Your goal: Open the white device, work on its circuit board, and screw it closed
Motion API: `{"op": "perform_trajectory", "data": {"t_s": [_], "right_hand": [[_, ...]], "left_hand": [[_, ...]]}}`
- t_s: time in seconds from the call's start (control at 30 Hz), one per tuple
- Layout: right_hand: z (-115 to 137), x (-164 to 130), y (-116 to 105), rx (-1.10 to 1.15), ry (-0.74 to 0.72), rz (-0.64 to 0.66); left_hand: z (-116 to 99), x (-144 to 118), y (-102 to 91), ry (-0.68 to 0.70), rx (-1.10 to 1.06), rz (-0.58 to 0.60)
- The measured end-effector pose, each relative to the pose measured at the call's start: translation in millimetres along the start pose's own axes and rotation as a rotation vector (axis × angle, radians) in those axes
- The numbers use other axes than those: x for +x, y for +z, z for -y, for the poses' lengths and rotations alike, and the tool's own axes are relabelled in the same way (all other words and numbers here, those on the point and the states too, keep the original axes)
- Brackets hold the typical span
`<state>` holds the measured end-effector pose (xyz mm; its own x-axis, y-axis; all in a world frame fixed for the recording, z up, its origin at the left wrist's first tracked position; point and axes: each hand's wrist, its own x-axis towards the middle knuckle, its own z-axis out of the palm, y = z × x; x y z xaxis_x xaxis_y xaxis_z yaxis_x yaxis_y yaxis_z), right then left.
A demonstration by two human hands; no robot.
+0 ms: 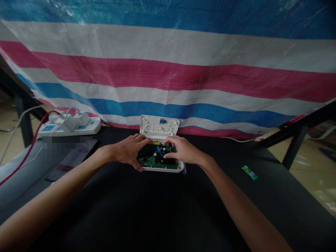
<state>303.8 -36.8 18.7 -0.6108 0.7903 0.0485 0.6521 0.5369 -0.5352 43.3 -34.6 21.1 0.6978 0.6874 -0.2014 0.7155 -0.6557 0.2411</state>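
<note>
An opened white plastic device case [164, 170] lies on the black table, its green circuit board [150, 161] facing up. A thin white cable runs over the board, with a blue connector [159, 150] near the middle. My left hand [128, 148] grips the left end of the case, thumb at the front edge and fingers at the back. Over the right half of the board is my right hand [183, 148], thumb and forefinger apart, the thumb tip close to the white cable. Its other fingers are partly hidden. Behind the board stands the white cover [159, 126], inner side showing.
A white power strip [91, 126] with plugged-in chargers sits at the back left. Before it lies a dark flat phone-like device [70, 161], partly pixelated. A small green packet [250, 172] is at right. Striped plastic sheeting [168, 77] hangs behind the table [168, 210].
</note>
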Motion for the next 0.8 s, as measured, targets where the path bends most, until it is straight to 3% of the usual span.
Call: {"op": "perform_trajectory", "data": {"t_s": [0.27,0.47,0.8], "right_hand": [[-7,-13,-12,-0.08,0.039,0.028],[-1,-8,2,-0.071,-0.014,0.115],[-4,-2,10,-0.107,-0.048,0.14]], "left_hand": [[-6,-6,-3.3,-0.013,-0.004,0.003],[-9,-5,-3.6,-0.02,0.019,0.007],[-5,-1,0.5,-0.025,0.01,-0.007]]}}
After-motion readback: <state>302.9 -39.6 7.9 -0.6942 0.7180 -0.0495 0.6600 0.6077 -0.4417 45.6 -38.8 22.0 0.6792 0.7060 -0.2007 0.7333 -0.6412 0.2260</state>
